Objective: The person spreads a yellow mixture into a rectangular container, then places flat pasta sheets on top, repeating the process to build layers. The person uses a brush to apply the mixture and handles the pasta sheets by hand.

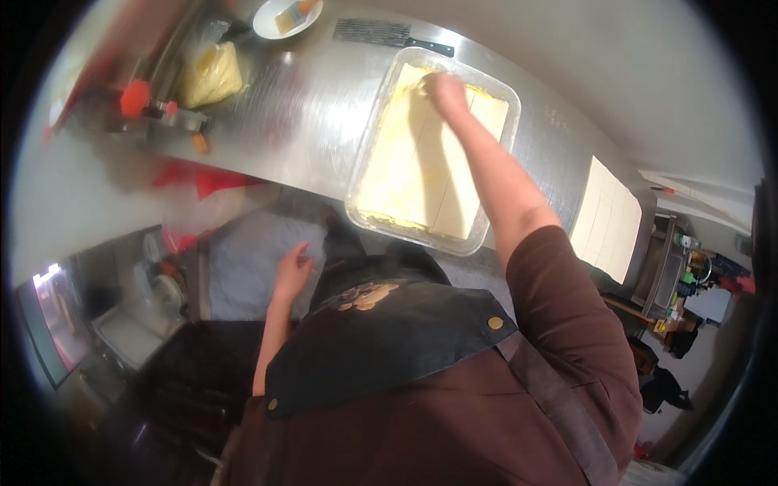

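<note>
A clear rectangular tray (417, 236) lies on the steel table in front of me, lined with pale sheets of dough (387, 166) marked by straight cut lines. Bits of yellow show along the dough's edges. My right hand (444, 91) is over the far part of the tray, close to the dough, its fingers bent together. What they hold, if anything, is hidden and blurred. The forearm throws a shadow down the dough. Beside my dark apron hangs my left hand (295, 271), below the table's edge, fingers loosely bent and apart, with nothing in them.
On the steel table (279, 121), a white bowl (263, 22) holds a brush (297, 14). A dark-handled knife (425, 45) lies beyond the tray. A bagged yellow block (212, 74) stands left, near red knobs (134, 98). More cut dough sheets (604, 223) lie right.
</note>
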### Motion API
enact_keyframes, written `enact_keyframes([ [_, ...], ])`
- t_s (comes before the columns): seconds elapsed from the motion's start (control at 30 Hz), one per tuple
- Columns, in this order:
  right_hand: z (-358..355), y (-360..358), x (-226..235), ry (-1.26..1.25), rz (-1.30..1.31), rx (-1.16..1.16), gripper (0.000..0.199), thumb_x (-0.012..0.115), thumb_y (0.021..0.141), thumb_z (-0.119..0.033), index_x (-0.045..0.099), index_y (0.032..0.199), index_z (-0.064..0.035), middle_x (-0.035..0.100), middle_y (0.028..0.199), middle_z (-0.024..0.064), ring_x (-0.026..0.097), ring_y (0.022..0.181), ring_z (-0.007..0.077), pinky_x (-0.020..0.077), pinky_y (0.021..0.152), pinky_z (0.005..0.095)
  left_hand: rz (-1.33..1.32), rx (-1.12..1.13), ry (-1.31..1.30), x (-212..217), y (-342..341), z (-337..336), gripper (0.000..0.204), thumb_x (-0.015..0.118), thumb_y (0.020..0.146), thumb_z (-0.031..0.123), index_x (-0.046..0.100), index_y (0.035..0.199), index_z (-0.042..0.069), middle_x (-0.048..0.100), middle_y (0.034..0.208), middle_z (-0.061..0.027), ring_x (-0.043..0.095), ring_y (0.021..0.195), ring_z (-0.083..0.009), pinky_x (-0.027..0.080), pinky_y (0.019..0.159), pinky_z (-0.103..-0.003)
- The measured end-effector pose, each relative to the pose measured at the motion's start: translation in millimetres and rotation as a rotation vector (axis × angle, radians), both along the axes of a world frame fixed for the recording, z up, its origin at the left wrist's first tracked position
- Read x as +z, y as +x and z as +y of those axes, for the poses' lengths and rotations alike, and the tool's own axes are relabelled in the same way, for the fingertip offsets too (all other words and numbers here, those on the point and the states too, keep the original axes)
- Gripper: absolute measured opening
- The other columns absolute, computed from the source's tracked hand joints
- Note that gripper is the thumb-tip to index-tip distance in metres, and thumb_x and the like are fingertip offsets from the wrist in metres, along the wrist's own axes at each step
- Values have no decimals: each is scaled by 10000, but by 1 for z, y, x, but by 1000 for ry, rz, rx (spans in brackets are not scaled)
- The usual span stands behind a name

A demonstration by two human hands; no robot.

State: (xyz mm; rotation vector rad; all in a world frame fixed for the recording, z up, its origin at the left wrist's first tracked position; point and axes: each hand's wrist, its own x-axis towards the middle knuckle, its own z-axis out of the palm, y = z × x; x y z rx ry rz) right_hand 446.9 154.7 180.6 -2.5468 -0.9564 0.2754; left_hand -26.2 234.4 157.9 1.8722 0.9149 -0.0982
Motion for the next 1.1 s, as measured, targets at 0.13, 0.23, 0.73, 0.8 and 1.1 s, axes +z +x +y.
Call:
enact_keyframes([
  [0.13,-37,10,18,-163,67,-98,170,568,738,-179,656,759,-35,622,775,197,615,738,317,474,657,396,137,22,-15,6,-17,-1,404,592,766,85,507,1160,52,578,1080,-142,607,863,-234,480,755,-327],
  [0.23,-85,-19,-13,-278,66,58,200,570,739,-226,660,774,-51,629,768,177,613,735,317,468,679,395,130,-8,-20,-6,-26,2,403,593,770,99,506,1161,51,579,1081,-147,609,861,-238,481,753,-327],
  [0.73,-105,37,21,-368,-18,-56,186,484,776,-113,641,836,-34,619,873,184,599,837,324,483,712,402,94,-135,51,16,16,42,405,586,774,109,502,1167,55,591,1059,-159,618,866,-246,478,756,-331],
  [0.8,-110,38,25,-392,-167,-81,201,473,787,-117,640,862,-34,616,892,182,594,863,322,483,719,396,73,-104,10,14,14,40,401,585,777,108,505,1167,55,590,1060,-165,617,875,-250,478,761,-333],
  [1.1,-167,-106,28,-533,182,101,158,470,751,-80,613,793,-28,606,845,201,590,813,340,482,708,403,132,-189,30,-7,10,38,391,587,775,58,516,1159,42,601,1024,-133,601,837,-155,477,734,-272],
])
